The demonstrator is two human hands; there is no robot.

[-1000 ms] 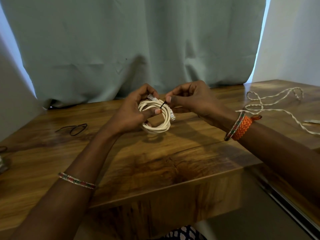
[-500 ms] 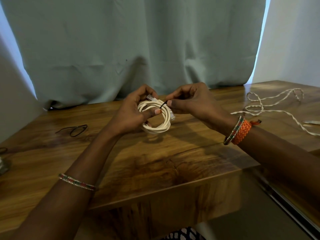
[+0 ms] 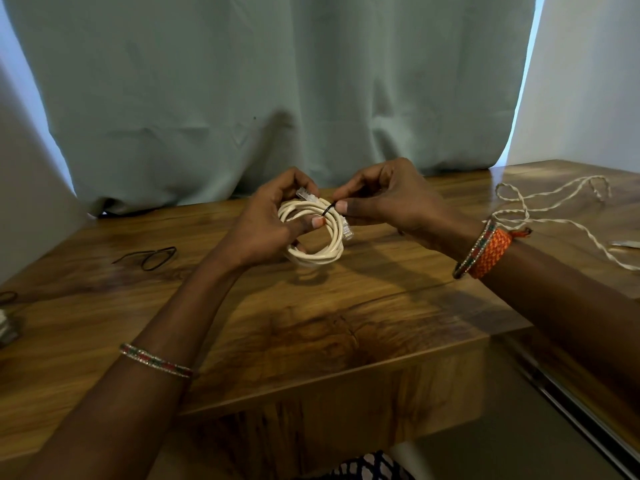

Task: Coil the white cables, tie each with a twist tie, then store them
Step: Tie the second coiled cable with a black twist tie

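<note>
Gripping coiled white cable (image 3: pixel 317 233) above wooden table (image 3: pixel 311 327): left hand (image 3: pixel 266 230), thumb pressed across the loops. Right hand (image 3: pixel 388 199), just beside, pinches black twist tie (image 3: pixel 328 209) wrapped over coil's top. Uncoiled white cable (image 3: pixel 554 209) lies well apart, far right on table.

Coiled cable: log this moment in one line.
step: tying | left hand: holds coiled cable above table | right hand: pinches twist tie | loose cable: uncoiled, right
</note>
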